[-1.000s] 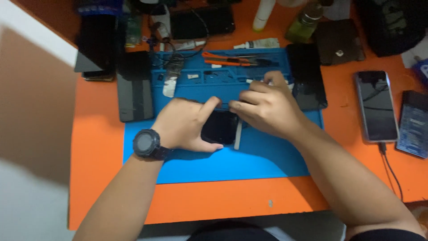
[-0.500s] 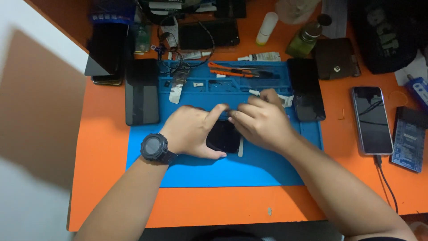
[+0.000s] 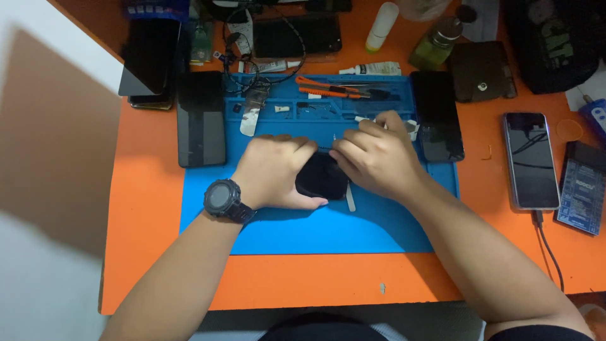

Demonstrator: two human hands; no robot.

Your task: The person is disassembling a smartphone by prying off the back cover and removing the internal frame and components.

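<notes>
1. I look down on an orange table point(image 3: 151, 208) with a blue work mat point(image 3: 328, 230) in its middle, and I take the centre of the mat as the middle of my clock.
2. My left hand point(image 3: 274, 172) lies at about 9 o'clock from the centre. Its fingers are curled and press on the left edge of a small black phone point(image 3: 320, 178). A dark wristwatch point(image 3: 225, 199) sits on this wrist.
3. My right hand point(image 3: 377, 158) is at about 2 o'clock from the phone. Its fingers are bent close together over the top right corner of the phone and touch it. I cannot tell if they pinch a small tool, because the fingertips hide that place.
4. The phone lies flat on the mat, dark side up, between both hands and partly covered by them.
5. A thin pale strip point(image 3: 350, 199) lies on the mat just beside the phone, at 4 o'clock from it, under my right hand.
6. At 12 o'clock, in the tray part of the mat, I see an orange cutter knife point(image 3: 325, 87).
7. At 9 o'clock, a big dark phone point(image 3: 201, 119) lies on the left border of the mat.
8. At 2 o'clock, another black phone point(image 3: 437, 117) lies on the right border.
9. Well apart, at 3 o'clock, a phone with a cable point(image 3: 531, 161) lies on the table.
</notes>
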